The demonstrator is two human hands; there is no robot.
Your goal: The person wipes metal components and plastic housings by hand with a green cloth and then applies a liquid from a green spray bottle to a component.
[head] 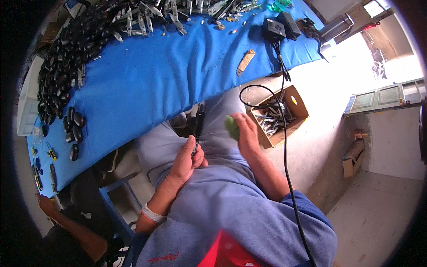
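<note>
Above my lap, my left hand (pixel 188 157) grips the lower end of a slim dark device (pixel 199 125), held nearly upright in the picture; what it is exactly, I cannot tell. To its right, my right hand (pixel 247 135) holds a green pad or cloth (pixel 231 127), apart from the device. Both hands are below the near edge of a table covered with blue cloth (pixel 143 83). A strip wrapped in brown tape (pixel 246 62) lies near that edge.
Black oval shells (pixel 63 66) and metal-and-plastic parts (pixel 146 16) are heaped on the table. Pliers (pixel 51 153) lie at its left end, near another person's arm (pixel 76 230). A cardboard box of parts (pixel 272 140) stands right of my legs; a black cable (pixel 286 150) hangs beside my right arm.
</note>
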